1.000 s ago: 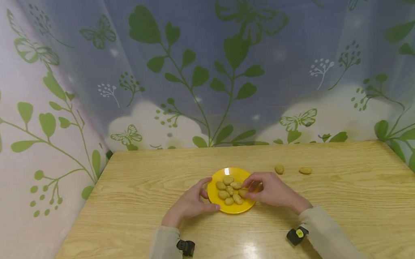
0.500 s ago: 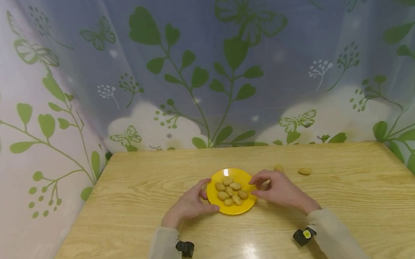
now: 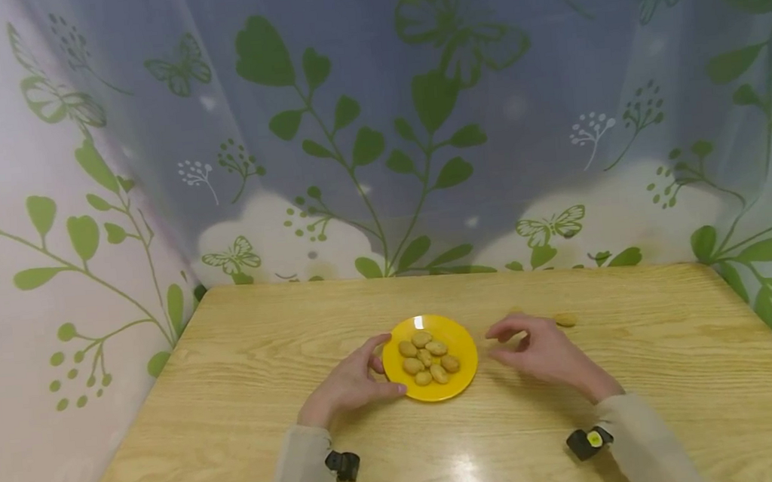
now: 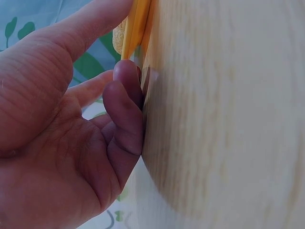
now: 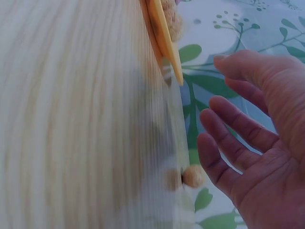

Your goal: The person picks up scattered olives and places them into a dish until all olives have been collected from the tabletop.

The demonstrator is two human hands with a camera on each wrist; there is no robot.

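A yellow plate (image 3: 463, 335) lies on the table with several tan, oval, rough-shelled nuts (image 3: 422, 339), walnut-like, grouped in its middle. My left hand (image 3: 346, 384) holds the plate's left side, thumb over the rim. In the left wrist view, fingers (image 4: 127, 76) curl low against the plate's edge. Just right of the plate hovers my right hand (image 3: 547, 349), its thumb and fingers apart with nothing between them. A loose nut (image 5: 193, 176) sits on the table near these fingertips, mostly hidden behind the hand in the head view.
Another nut (image 3: 565, 320) lies beyond the right hand, partly covered by it. The wooden table (image 3: 283, 317) ends at a patterned curtain (image 3: 315, 201) with green leaves and butterflies. Each wrist wears a small black camera, the left camera (image 3: 343, 465) and the right camera (image 3: 589, 443).
My right hand has let go of a nut on the plate's right side and moved rightward off the plate, now overlapping the loose nuts. The left hand stays at the rim.
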